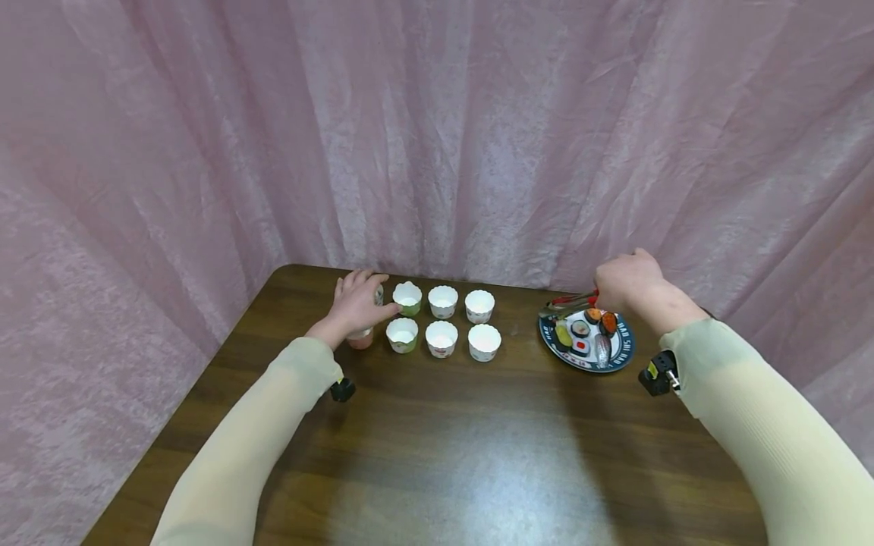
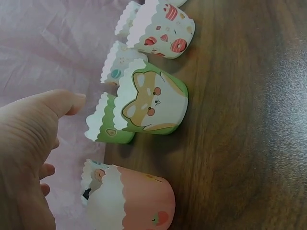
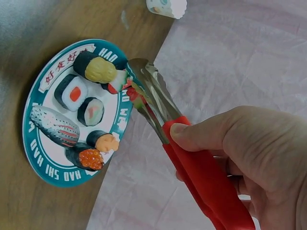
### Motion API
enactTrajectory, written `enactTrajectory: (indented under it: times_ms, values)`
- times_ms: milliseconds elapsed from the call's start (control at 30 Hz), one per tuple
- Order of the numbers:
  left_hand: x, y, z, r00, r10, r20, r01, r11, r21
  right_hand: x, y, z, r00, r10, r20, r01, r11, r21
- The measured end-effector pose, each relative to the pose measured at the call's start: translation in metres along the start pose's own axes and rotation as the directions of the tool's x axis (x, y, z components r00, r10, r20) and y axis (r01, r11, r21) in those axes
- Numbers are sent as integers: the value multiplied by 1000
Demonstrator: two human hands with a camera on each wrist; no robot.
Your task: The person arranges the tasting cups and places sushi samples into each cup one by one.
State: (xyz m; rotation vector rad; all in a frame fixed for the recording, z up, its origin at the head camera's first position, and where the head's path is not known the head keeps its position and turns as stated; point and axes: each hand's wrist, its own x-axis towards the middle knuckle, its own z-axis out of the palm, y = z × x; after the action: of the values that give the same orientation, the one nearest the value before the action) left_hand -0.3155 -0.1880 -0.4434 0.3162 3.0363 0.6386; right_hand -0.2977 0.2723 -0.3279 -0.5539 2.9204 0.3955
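My right hand [image 1: 630, 282] grips red-handled metal tongs [image 3: 192, 158], thumb on the near handle. Their metal ends reach over the rim of a round teal-and-white plate [image 1: 592, 365]. On it lie several sushi pieces, among them one topped with orange roe [image 3: 91, 159] and a yellow-topped one [image 3: 100, 70]. A small red, white and green piece [image 3: 116, 82] lies right at the tong tips. My left hand [image 1: 355, 303] hovers with fingers spread above a pink paper cup [image 2: 148, 196], holding nothing. Beside its thumb stands a green cup with a dog face [image 2: 160, 103].
Scalloped paper cups stand in two rows, including white ones [image 1: 441, 338] in the middle and a green one [image 1: 407, 299] behind. The brown wooden table [image 1: 437, 432] ends at a pink curtain [image 1: 437, 136] along the back.
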Motion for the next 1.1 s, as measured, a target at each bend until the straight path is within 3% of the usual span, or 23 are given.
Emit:
enactTrajectory:
  times_ms: [500,1100]
  values:
    - [6,4,2,998,-33,45,33,999,10,-9,3,1,994,-26,-104,22,999,-42]
    - [21,3,12,993,-100,62,99,995,20,-18,4,-11,965,-77,-249,53,993,-105]
